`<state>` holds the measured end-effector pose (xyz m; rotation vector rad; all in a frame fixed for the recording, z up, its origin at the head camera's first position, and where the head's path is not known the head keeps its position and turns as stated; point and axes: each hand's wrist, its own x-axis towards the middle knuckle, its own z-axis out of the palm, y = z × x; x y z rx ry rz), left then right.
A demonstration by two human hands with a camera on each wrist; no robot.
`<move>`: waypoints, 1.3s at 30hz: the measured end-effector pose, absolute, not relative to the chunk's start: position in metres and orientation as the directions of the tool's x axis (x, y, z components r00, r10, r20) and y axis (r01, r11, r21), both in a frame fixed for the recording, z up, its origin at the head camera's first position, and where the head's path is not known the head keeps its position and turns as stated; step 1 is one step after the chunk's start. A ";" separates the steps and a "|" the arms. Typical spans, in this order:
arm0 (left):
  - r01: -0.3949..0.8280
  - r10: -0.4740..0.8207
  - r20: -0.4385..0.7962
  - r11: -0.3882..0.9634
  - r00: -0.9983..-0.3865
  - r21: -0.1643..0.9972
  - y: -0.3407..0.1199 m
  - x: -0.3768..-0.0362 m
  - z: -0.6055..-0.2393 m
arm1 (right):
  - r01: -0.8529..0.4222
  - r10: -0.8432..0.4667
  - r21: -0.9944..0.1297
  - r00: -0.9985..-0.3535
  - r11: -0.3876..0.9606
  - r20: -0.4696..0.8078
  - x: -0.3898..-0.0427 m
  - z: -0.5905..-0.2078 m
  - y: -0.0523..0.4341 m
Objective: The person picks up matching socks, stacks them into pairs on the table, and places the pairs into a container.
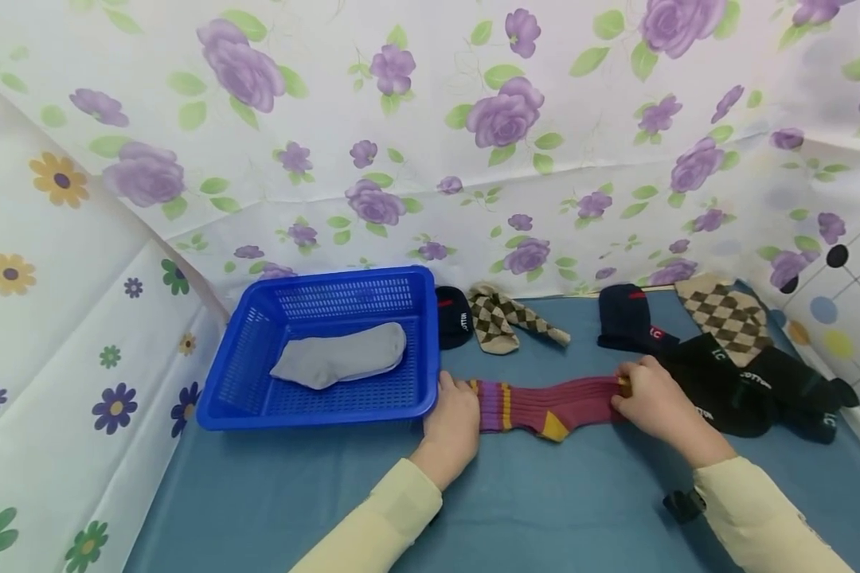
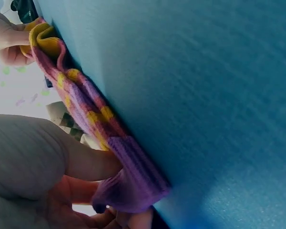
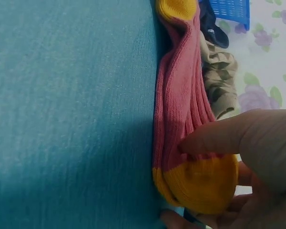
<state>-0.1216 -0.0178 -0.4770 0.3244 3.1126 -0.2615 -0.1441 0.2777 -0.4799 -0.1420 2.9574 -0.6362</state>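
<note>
A pair of maroon socks (image 1: 530, 402) with yellow heels and toes and purple-striped cuffs lies stretched sideways on the blue cloth, one sock over the other. My left hand (image 1: 453, 422) pinches the purple cuff (image 2: 133, 183) between thumb and fingers, beside the basket's right corner. At the opposite end, my right hand (image 1: 655, 402) grips the yellow toes (image 3: 205, 183), thumb on top and fingers underneath. In the right wrist view the two layers show one against the other along their edge.
A blue plastic basket (image 1: 315, 418) on the left holds light grey socks (image 1: 340, 356). Behind the maroon pair lie a black sock (image 1: 453, 318) and a checkered sock (image 1: 494, 322). Several dark socks (image 1: 717, 390) and another checkered one (image 1: 731, 318) lie right. Floral sheets (image 1: 430, 159) stand behind.
</note>
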 end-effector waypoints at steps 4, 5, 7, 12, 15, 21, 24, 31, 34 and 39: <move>0.228 0.227 -0.016 0.971 -0.974 -0.071 -0.022 -0.115 -0.473 | -0.086 -0.130 -0.459 -0.989 0.884 -0.066 -0.140 -0.478 0.280; 0.223 0.223 -0.012 0.974 -0.975 -0.031 -0.022 -0.113 -0.473 | -0.089 -0.134 -0.472 -0.989 0.877 -0.062 -0.139 -0.478 0.281; 0.210 0.210 -0.002 0.976 -0.978 0.059 -0.024 -0.109 -0.473 | -0.095 -0.142 -0.499 -0.988 0.861 -0.057 -0.136 -0.476 0.281; 0.191 0.192 0.017 0.958 -0.981 0.214 -0.028 -0.103 -0.476 | -0.124 -0.170 -0.531 -0.985 0.838 -0.037 -0.131 -0.467 0.281; 0.208 0.207 0.033 0.945 -0.978 0.254 -0.031 -0.099 -0.474 | -0.140 -0.185 -0.536 -0.982 0.833 -0.030 -0.130 -0.458 0.279; 0.284 0.262 0.114 0.919 -0.958 0.273 -0.035 -0.091 -0.467 | -0.146 -0.186 -0.560 -0.982 0.815 -0.015 -0.126 -0.440 0.278; 0.308 0.277 0.147 0.914 -0.949 0.266 -0.036 -0.086 -0.462 | -0.167 -0.196 -0.570 -0.981 0.804 0.010 -0.124 -0.434 0.277; 0.328 0.287 0.177 0.900 -0.941 0.287 -0.040 -0.078 -0.434 | -0.230 -0.215 -0.553 -0.972 0.801 0.094 -0.120 -0.419 0.273; 0.307 0.274 0.140 0.881 -0.951 0.361 -0.045 -0.079 -0.417 | -0.243 -0.210 -0.552 -0.970 0.797 0.124 -0.120 -0.410 0.270; 0.258 0.236 0.105 0.856 -0.966 0.448 -0.065 -0.089 -0.386 | -0.257 -0.191 -0.572 -0.966 0.779 0.175 -0.122 -0.396 0.263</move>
